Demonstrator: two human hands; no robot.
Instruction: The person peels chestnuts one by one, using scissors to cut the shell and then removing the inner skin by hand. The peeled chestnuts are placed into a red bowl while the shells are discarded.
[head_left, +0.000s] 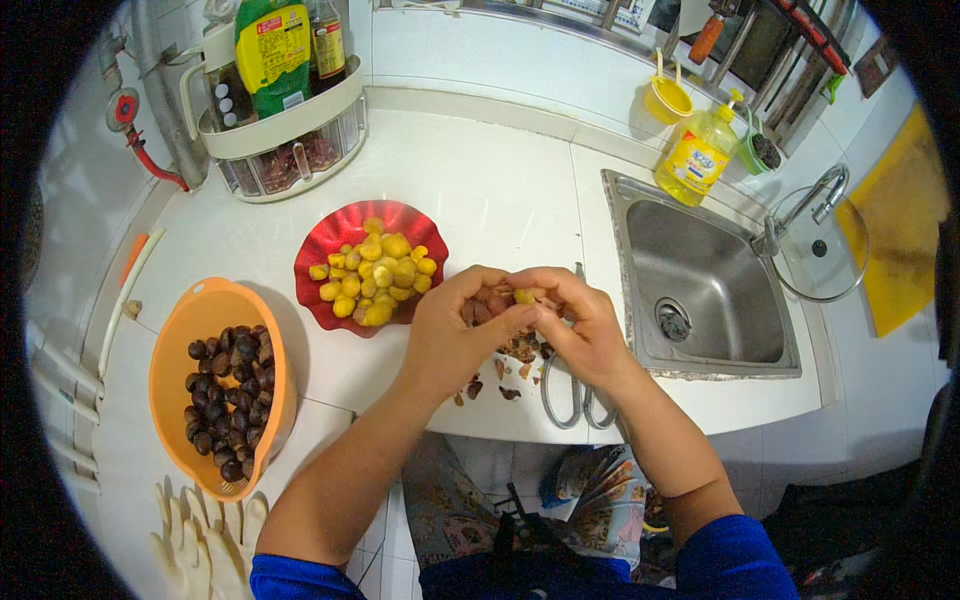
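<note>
Both of my hands meet over the front part of the white counter. Between the fingertips is a partly peeled chestnut (525, 297) with yellow flesh showing. My left hand (459, 319) and my right hand (581, 322) both pinch it, and the fingers hide part of it. Brown shell scraps (517, 349) lie under and in front of the hands. Metal scissors (577, 401) rest beneath my right hand, with the handle loops towards me. A red scalloped dish (341, 223) beyond my left hand holds peeled yellow chestnuts (382, 271).
An orange plastic basket (166, 367) at left contains dark unpeeled chestnuts (232, 397). Pale rubber gloves (206, 536) lie below it. A steel sink (705, 255) is at right, with a yellow soap bottle (696, 159) behind. A condiment rack (289, 131) stands at back left.
</note>
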